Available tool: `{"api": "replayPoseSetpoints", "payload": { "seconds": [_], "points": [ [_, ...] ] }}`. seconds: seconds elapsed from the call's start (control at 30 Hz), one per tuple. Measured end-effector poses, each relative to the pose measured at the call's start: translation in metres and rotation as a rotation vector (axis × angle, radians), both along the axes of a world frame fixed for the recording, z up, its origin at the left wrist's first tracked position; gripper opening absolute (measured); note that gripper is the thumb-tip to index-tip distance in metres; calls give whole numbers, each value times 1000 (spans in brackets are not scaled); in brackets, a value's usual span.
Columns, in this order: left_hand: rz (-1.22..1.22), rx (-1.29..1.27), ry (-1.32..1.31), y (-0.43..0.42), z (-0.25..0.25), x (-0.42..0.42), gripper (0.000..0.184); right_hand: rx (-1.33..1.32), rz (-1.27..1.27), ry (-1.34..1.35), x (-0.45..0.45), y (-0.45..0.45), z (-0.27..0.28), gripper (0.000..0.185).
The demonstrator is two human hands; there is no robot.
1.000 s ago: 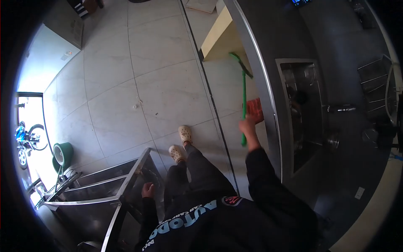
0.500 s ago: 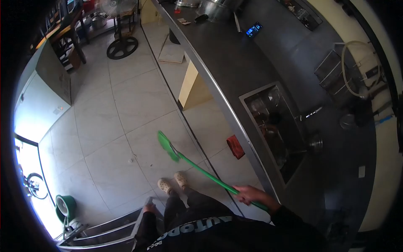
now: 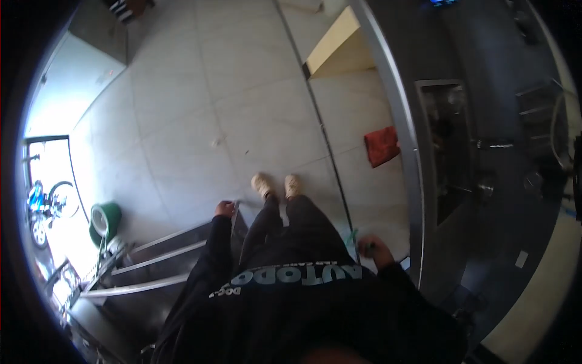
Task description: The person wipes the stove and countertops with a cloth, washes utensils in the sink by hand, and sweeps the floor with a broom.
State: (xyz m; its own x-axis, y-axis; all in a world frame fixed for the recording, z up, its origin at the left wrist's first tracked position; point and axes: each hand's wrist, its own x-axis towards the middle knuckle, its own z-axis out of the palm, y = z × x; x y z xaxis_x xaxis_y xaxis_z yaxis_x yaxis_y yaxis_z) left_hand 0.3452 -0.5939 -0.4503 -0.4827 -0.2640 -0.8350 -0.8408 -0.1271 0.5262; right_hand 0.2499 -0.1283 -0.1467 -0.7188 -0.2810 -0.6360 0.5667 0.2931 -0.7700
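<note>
My right hand [image 3: 371, 247] is closed round the green handle of a broom, low at my right side. A pale green, blurred part of the broom [image 3: 351, 236] shows just left of that hand. The rest of the broom, its green head included, is hidden in this view. My left hand [image 3: 225, 209] is beside the top corner of a metal rack [image 3: 182, 242]. Its fingers look bent but are blurred, and I cannot make out whether they touch the rack.
A counter with a steel edge [image 3: 403, 91] and a sink [image 3: 419, 121] runs along my right. A red cloth-like item [image 3: 382, 147] lies on the tiled floor [image 3: 182, 115] beside it. Green buckets [image 3: 113, 217] stand at left near a bright doorway with a bicycle [image 3: 62, 199] outside.
My right hand has pulled the broom back from the floor ahead to beside my body, taking its head out of sight. The view has tilted down, and my left hand appears higher.
</note>
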Motion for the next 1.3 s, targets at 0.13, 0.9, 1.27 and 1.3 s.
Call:
{"api": "replayPoseSetpoints", "payload": {
  "seconds": [0.13, 0.9, 1.27, 1.3],
  "points": [
    [14, -75, -132, -8, 23, 16, 23, -174, -23, -329, -79, -105, -26, 30],
    [382, -100, -166, -23, 14, 16, 22, -128, 461, -1298, -191, -369, -92, 6],
    [740, -260, -44, -41, 49, -49, 22, 111, 677, -791, -414, -321, 31, 17],
    [704, -257, -75, -40, 64, -63, 22, 194, 710, -702, -423, -322, 75, 20]
  ]
}}
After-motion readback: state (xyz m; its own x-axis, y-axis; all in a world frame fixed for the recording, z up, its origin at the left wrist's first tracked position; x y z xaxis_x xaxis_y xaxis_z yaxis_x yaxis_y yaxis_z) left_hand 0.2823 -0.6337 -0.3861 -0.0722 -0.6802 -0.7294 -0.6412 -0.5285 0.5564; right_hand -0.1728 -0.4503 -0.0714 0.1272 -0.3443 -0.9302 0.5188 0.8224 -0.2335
